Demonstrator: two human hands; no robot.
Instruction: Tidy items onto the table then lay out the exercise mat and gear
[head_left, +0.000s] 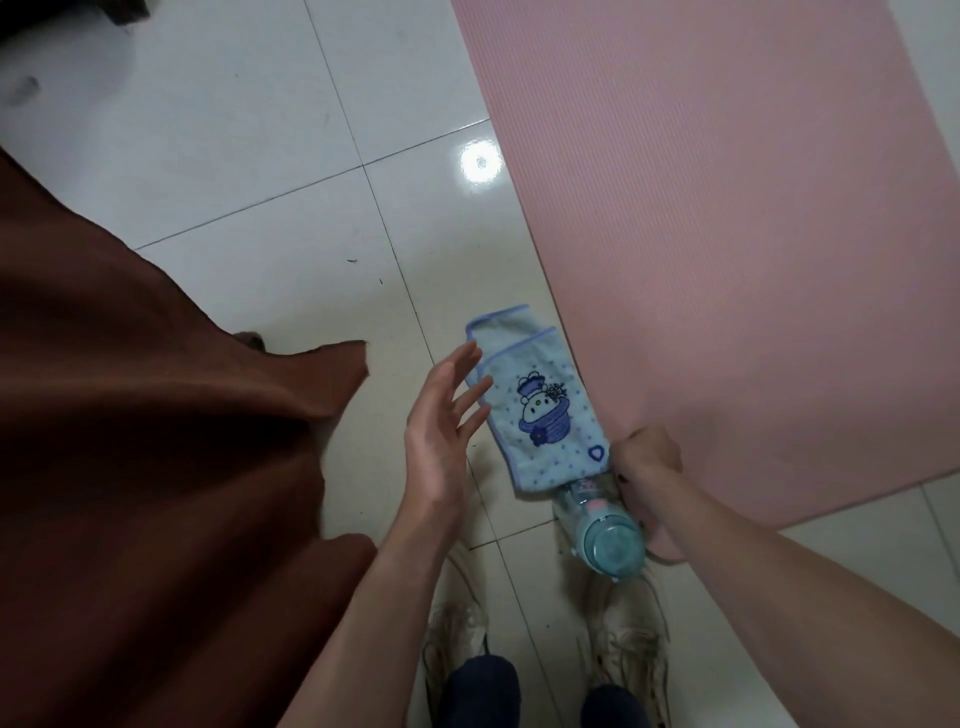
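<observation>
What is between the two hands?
In the head view, the blue towel with a cartoon picture lies on the floor between the open left hand and the right hand, which grips near the water bottle.

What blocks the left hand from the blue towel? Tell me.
Nothing visible. The left hand is open, its fingertips at the blue cartoon towel's left edge on the tiled floor. The right hand grips at the towel's near corner, beside the water bottle.
</observation>
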